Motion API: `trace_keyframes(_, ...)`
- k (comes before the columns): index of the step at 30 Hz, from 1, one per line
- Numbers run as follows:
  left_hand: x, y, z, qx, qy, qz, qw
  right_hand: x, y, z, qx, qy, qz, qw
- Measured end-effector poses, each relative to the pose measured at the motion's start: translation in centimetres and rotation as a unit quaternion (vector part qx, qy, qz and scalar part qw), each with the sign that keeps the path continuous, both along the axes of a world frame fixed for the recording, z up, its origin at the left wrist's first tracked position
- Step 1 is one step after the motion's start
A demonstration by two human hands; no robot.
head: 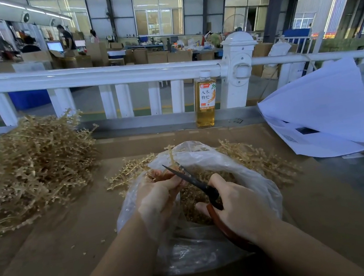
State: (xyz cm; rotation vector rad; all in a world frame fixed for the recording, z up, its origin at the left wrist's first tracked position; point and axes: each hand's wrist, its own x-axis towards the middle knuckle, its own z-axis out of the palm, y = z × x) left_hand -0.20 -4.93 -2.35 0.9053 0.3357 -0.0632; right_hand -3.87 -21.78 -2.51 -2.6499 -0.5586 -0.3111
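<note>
Right hand fingers curled round scissors; left hand pinches sprig.

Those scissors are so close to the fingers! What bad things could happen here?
1. The right hand holds the scissors with blades open, right beside the left hand, which pinches a gold sprig. A careless snip could nick a finger.
2. Cut bits might miss the plastic bag; a few crumbs already lie on the cardboard.
</note>
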Motion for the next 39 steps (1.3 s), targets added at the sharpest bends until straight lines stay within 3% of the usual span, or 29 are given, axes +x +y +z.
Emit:
trace_keyframes(10,-0.4,-0.6,0.5,-0.006,-0.002,0.009,1.000,0.0,0.0,-0.3,0.015,0.002,-0.004,1.000)
trace_keyframes(21,-0.2,-0.9,0.5,-0.117,0.000,0.027,0.993,-0.3,0.3,-0.7,-0.020,-0.036,-0.020,0.999)
trace_keyframes(30,-0.4,-0.9,-0.1,-0.060,0.003,-0.012,0.998,-0.4,0.6,-0.5,-0.009,-0.032,-0.036,0.999)
trace_keyframes(39,-0.6,-1.1,-0.3,-0.086,-0.011,0.019,0.996,-0.3,0.8,-0.9,-0.031,-0.037,-0.034,0.998)
